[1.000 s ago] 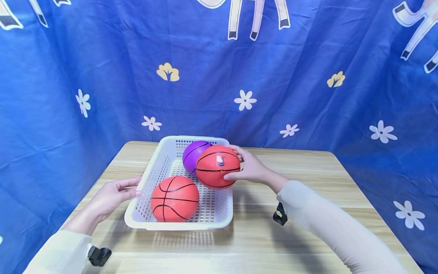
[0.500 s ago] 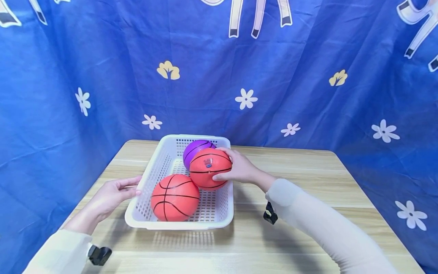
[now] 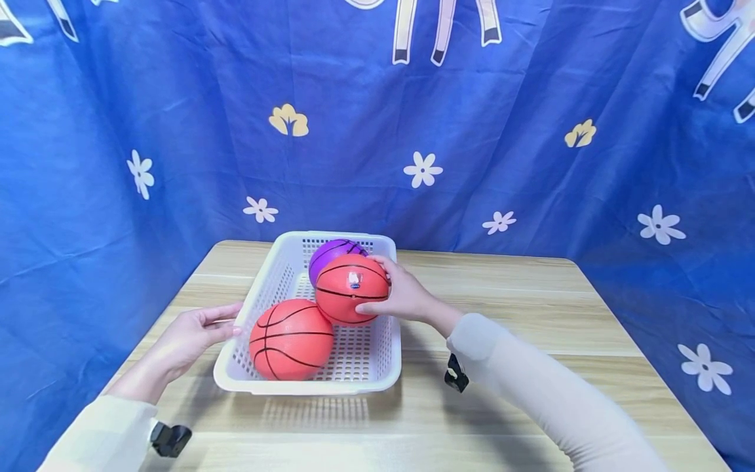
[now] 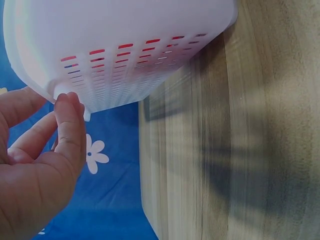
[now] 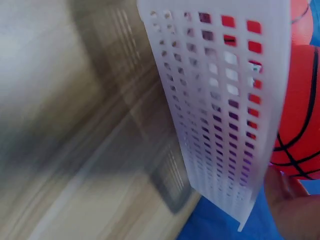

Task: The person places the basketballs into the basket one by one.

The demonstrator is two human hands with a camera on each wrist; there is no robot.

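A white plastic basket (image 3: 386, 387) with perforated walls stands on the wooden table. My left hand (image 3: 187, 337) pinches its left rim; in the left wrist view the fingertips (image 4: 67, 107) meet the rim's lip. My right hand (image 3: 407, 293) grips a red toy basketball (image 3: 348, 282), thumb at the near side and fingers over the right. That ball is inside the basket's right half, touching or overlapping a second red basketball (image 3: 286, 347) at the front left. Behind it a purple basketball (image 3: 321, 255) is partly hidden. The right wrist view shows the held ball (image 5: 300, 110) beyond the basket wall.
The light wooden table (image 3: 501, 393) extends around the basket, with its back edge near a blue curtain (image 3: 354, 131) printed with flowers and animal legs. A black wrist device (image 3: 170, 439) is on the left sleeve, another (image 3: 455, 373) on the right.
My right hand has moved left with the red basketball, which now sits deeper over the basket's middle. The front red ball has shifted slightly left. The left hand stays at the rim.
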